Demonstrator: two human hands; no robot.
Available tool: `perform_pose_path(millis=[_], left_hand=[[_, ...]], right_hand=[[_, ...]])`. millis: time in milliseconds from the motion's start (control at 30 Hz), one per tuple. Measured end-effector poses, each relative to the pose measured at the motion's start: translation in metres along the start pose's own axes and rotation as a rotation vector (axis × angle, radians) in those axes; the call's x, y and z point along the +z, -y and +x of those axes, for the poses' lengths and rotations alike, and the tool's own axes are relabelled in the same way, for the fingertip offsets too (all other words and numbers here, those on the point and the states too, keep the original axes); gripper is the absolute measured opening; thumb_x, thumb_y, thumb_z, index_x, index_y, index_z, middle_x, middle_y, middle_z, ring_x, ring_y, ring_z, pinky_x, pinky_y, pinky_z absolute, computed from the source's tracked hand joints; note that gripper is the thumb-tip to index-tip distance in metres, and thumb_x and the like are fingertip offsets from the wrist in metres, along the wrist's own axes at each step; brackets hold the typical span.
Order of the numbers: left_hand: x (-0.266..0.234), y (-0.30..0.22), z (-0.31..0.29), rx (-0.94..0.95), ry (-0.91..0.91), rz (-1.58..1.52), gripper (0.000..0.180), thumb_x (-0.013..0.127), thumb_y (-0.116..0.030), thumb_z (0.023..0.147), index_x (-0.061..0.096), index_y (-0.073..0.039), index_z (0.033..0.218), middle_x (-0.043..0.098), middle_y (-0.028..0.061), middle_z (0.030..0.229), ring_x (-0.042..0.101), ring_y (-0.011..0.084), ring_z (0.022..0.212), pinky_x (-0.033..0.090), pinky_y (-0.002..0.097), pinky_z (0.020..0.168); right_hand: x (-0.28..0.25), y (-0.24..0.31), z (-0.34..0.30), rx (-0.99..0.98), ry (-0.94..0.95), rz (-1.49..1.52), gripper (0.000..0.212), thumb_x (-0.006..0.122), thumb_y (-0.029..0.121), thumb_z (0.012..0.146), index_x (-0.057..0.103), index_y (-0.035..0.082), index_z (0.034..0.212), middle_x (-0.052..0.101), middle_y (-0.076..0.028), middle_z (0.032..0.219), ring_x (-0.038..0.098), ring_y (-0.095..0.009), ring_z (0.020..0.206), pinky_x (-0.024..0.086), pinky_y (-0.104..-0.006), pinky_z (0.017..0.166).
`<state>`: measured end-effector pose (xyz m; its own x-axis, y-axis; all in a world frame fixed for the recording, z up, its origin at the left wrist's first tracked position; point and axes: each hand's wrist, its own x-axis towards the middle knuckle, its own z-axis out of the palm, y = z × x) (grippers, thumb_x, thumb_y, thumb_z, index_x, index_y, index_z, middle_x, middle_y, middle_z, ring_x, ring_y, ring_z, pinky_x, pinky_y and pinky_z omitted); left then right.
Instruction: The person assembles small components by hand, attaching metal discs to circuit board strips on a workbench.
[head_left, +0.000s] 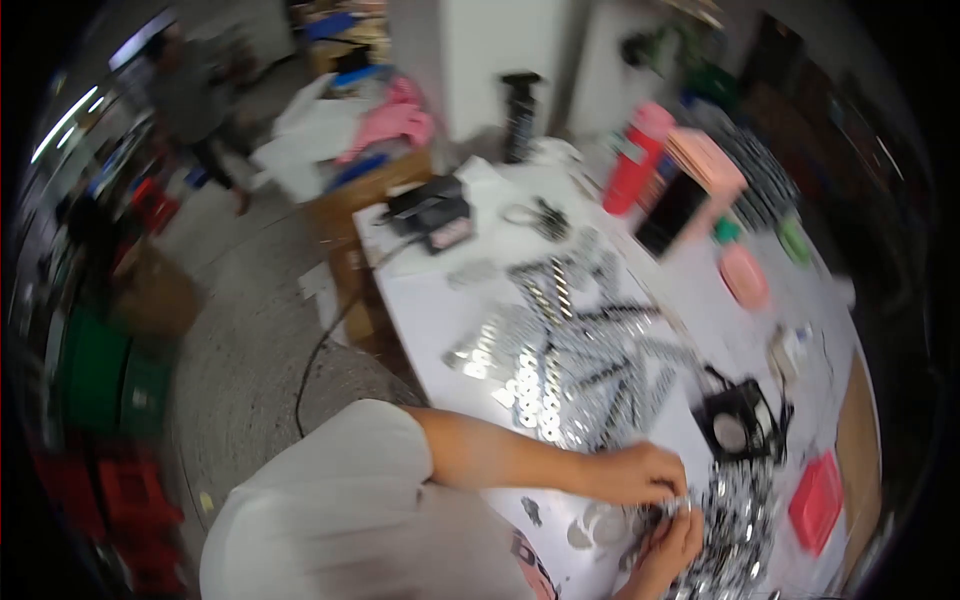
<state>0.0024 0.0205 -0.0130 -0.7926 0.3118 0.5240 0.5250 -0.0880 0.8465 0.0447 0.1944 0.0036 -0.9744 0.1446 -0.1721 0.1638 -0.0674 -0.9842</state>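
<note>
Head view, blurred by motion. The person's left hand (640, 472) lies knuckles up on the white table (430, 310), fingers curled over something small at its right edge; what it pinches is too smeared to tell. The right hand (668, 552) comes up from the lower edge, fingers bent and meeting the left at a small silvery piece (684, 507); whether it truly grips cannot be told.

Just right of both hands, a heap of small shiny parts (745, 530). Left of the right hand, pale round discs (597, 527) lie flat on the table. Beyond the left forearm, rows of silver strips (560, 370) fan across the table. A small black box (738, 422) sits near the heap, a red tray (816, 500) further right. At the far end: a red bottle (636, 160), a black device (432, 210).
</note>
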Motion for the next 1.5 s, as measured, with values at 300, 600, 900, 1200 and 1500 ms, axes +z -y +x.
perform_pose_path(millis=[300,600,900,1200,1500], left_hand=[[-0.019,-0.018,0.009,-0.128,0.022,0.145,0.012,0.067,-0.006,0.082,0.068,-0.004,0.094,0.068,0.0089,0.095,0.067,0.0223,0.083,0.054,0.0295,0.069],[-0.008,-0.015,0.011,-0.201,0.023,0.145,0.016,0.067,-0.002,0.082,0.068,-0.004,0.099,0.068,0.0095,0.097,0.068,0.0213,0.085,0.055,0.0288,0.076],[-0.01,-0.004,0.007,-0.317,0.058,0.068,0.016,0.064,0.0,0.085,0.067,-0.003,0.101,0.067,0.0091,0.102,0.066,0.0175,0.086,0.053,0.0263,0.077],[-0.023,-0.006,0.01,-0.822,0.019,-0.301,0.019,0.071,0.0,0.082,0.066,0.0,0.1,0.068,0.0038,0.088,0.063,0.0056,0.077,0.051,0.0207,0.068],[-0.027,-0.018,0.016,-0.914,0.046,-0.359,0.015,0.072,0.001,0.08,0.066,0.003,0.094,0.07,0.0075,0.084,0.065,0.0098,0.072,0.054,0.023,0.066]], right_hand=[[0.01,0.016,0.007,0.052,0.168,-0.079,0.019,0.055,0.013,0.096,0.053,0.007,0.078,0.046,0.008,0.063,0.036,0.0,0.052,0.027,-0.0186,0.045],[0.0,0.013,0.005,0.119,0.123,-0.009,0.015,0.053,0.012,0.096,0.058,0.005,0.084,0.049,0.008,0.065,0.038,0.001,0.058,0.03,-0.0177,0.05],[-0.017,0.017,0.014,0.001,0.116,-0.391,0.016,0.06,0.013,0.092,0.063,0.001,0.082,0.058,0.002,0.061,0.046,-0.002,0.054,0.036,-0.0202,0.048],[-0.017,0.023,0.011,0.029,0.282,-0.333,0.014,0.063,0.012,0.09,0.072,0.002,0.094,0.064,-0.001,0.064,0.052,-0.004,0.056,0.041,-0.022,0.05],[-0.009,0.02,0.007,0.04,0.363,-0.309,0.015,0.059,0.014,0.092,0.07,0.004,0.088,0.064,0.0,0.064,0.052,-0.004,0.052,0.039,-0.02,0.047]])
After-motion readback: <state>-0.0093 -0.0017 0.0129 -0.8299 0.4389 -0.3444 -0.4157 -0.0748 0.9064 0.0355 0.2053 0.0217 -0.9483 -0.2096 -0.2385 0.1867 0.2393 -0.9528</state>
